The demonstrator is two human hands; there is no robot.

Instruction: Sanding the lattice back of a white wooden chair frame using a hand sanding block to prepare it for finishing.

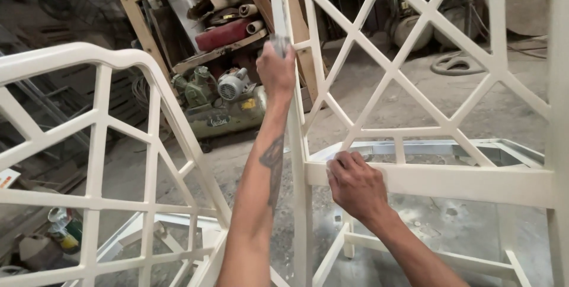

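Head view. A yellow rectangular label (pixel 249 104) sits on the side of the olive-green compressor tank (pixel 228 118), which lies on the dusty concrete floor (pixel 367 79) behind the work. A small white card with red marking (pixel 7 178) shows at the left edge. Rolled red and tan material (pixel 228 29) lies on a bare-timber rack (pixel 178 2).

The cream-painted lattice frame (pixel 415 56) stands upright at centre and right: smooth, matt, squared bars crossing diagonally, with a broad horizontal rail (pixel 462 183) below. A second cream lattice frame (pixel 101 144) with a curved top rail stands just beside it at left.

The left hand (pixel 277 70) is raised and closed around a small grey pad (pixel 280 42), pressing it against the vertical post (pixel 299 162) of the frame. The right hand (pixel 354 185) rests on the horizontal rail near the post, fingers curled over its upper edge, gripping it.
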